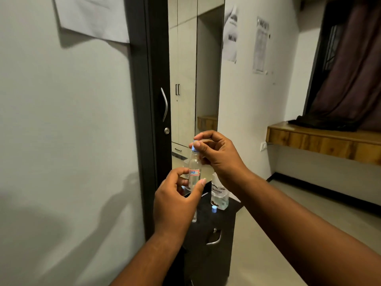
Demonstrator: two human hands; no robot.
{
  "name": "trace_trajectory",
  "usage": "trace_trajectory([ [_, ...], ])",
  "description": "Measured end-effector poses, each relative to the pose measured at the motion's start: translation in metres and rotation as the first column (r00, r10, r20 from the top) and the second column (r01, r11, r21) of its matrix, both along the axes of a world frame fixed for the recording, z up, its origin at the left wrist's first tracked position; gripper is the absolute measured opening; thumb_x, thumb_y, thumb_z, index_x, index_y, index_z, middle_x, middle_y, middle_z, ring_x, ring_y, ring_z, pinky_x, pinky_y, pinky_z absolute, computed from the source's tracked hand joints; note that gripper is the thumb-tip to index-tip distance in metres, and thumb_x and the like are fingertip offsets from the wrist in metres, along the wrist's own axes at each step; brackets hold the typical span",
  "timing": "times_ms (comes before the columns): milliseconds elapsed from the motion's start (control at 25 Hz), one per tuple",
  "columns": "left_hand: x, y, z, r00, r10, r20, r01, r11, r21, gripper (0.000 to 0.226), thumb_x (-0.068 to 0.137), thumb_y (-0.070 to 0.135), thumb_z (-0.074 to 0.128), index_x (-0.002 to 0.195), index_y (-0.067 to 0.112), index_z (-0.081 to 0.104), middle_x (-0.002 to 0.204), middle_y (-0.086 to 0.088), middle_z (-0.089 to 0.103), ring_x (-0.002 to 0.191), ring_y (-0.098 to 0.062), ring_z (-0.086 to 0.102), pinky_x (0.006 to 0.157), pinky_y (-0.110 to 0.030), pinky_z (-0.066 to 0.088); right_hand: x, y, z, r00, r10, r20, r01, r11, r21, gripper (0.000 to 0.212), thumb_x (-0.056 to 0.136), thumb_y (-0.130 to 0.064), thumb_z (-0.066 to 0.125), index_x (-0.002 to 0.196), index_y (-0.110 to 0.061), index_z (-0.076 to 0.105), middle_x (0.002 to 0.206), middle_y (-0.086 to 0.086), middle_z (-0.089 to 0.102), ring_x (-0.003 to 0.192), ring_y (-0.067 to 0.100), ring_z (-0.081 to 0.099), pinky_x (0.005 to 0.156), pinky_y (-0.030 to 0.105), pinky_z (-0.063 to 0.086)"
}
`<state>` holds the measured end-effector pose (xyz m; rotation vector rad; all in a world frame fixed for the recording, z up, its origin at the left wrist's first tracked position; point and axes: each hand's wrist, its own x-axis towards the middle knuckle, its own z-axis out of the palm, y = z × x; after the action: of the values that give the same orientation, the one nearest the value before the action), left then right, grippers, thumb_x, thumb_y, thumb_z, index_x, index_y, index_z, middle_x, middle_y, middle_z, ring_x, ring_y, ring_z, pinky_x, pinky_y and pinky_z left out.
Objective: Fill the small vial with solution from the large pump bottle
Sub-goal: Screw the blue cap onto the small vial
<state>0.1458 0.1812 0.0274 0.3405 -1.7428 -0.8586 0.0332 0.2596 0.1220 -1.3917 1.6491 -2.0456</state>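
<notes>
Now the step in hand looks like the cap of the vial, either coming off or going on; which one cannot be told from this view. Largest first: the black cabinet [214,234] at lower centre of the frame serves as the worktop, and on its top, right of centre, stands the large bottle [219,196] with a handwritten label, clear solution low inside it; its pump head is hidden behind the right wrist. The right hand [218,156], above and right of centre, has its fingers [196,144] curled narrow and pinching the blue cap [193,148] at the top of the small vial [194,174]. The left hand [175,203], below, grips the vial's lower body, thumb on one side and fingers on the other, with the red-bordered label showing between them. The vial is held upright in mid-air, in front of the mirror, well above the worktop and left of the large bottle. A second small blue cap [214,209] stands on the worktop beside the bottle's base.

To do this well, I judge the left hand should keep the vial upright and still while only the right hand turns the cap, with a light pinch. Working closer over the worktop would catch any drip.
</notes>
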Motion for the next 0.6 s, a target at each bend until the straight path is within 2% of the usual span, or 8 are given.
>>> trace_trajectory([
  [80, 0.008, 0.008, 0.010, 1.000, -0.017, -0.026, 0.017, 1.000, 0.004, 0.042, 0.075, 0.066, 0.069, 0.110, 0.044, 0.061, 0.089, 0.015, 0.068, 0.081, -0.005, 0.068, 0.064, -0.022, 0.061, 0.012, 0.010, 0.011, 1.000, 0.009, -0.014, -0.009, 1.000, -0.020, 0.017, 0.082, -0.039, 0.073, 0.096, -0.028, 0.071, 0.099, 0.006, 0.076, 0.097, 0.029, 0.070, 0.076, 0.040, 0.056],
  [200, 0.017, 0.013, 0.023, 0.997, -0.025, -0.068, 0.025, 1.000, 0.001, 0.044, 0.075, 0.064, 0.069, 0.111, 0.040, 0.063, 0.086, 0.011, 0.068, 0.079, -0.010, 0.068, 0.065, -0.028, 0.063, 0.024, 0.019, 0.023, 0.999, 0.027, -0.030, -0.027, 1.000, -0.005, 0.018, 0.085, -0.043, 0.068, 0.096, -0.030, 0.074, 0.101, 0.003, 0.076, 0.096, 0.027, 0.070, 0.074, 0.033, 0.058],
  [360, 0.025, 0.015, 0.036, 0.993, -0.014, -0.113, 0.012, 1.000, -0.021, 0.046, 0.073, 0.069, 0.066, 0.109, 0.039, 0.062, 0.085, 0.012, 0.067, 0.078, -0.009, 0.068, 0.065, -0.027, 0.062, 0.033, 0.025, 0.031, 0.996, 0.083, -0.008, -0.083, 0.997, 0.001, 0.021, 0.101, -0.026, 0.055, 0.103, -0.031, 0.075, 0.110, 0.003, 0.074, 0.102, 0.029, 0.070, 0.074, 0.033, 0.060],
  [520, 0.029, 0.015, 0.043, 0.992, -0.002, -0.129, -0.003, 0.999, -0.042, 0.042, 0.075, 0.066, 0.067, 0.107, 0.039, 0.061, 0.087, 0.011, 0.067, 0.078, -0.011, 0.067, 0.065, -0.028, 0.062, 0.040, 0.027, 0.037, 0.996, 0.075, -0.039, -0.076, 0.997, -0.019, 0.014, 0.094, -0.026, 0.067, 0.104, -0.032, 0.072, 0.101, 0.000, 0.074, 0.091, 0.025, 0.071, 0.073, 0.036, 0.061],
  [600, 0.031, 0.013, 0.046, 0.991, 0.009, -0.136, -0.015, 0.999, -0.050, 0.040, 0.075, 0.066, 0.067, 0.106, 0.041, 0.059, 0.084, 0.011, 0.066, 0.076, -0.011, 0.065, 0.062, -0.028, 0.061, 0.043, 0.027, 0.039, 0.996, 0.078, -0.052, -0.079, 0.996, -0.033, 0.019, 0.089, -0.026, 0.072, 0.106, -0.033, 0.070, 0.103, 0.004, 0.071, 0.089, 0.026, 0.071, 0.068, 0.035, 0.060],
])
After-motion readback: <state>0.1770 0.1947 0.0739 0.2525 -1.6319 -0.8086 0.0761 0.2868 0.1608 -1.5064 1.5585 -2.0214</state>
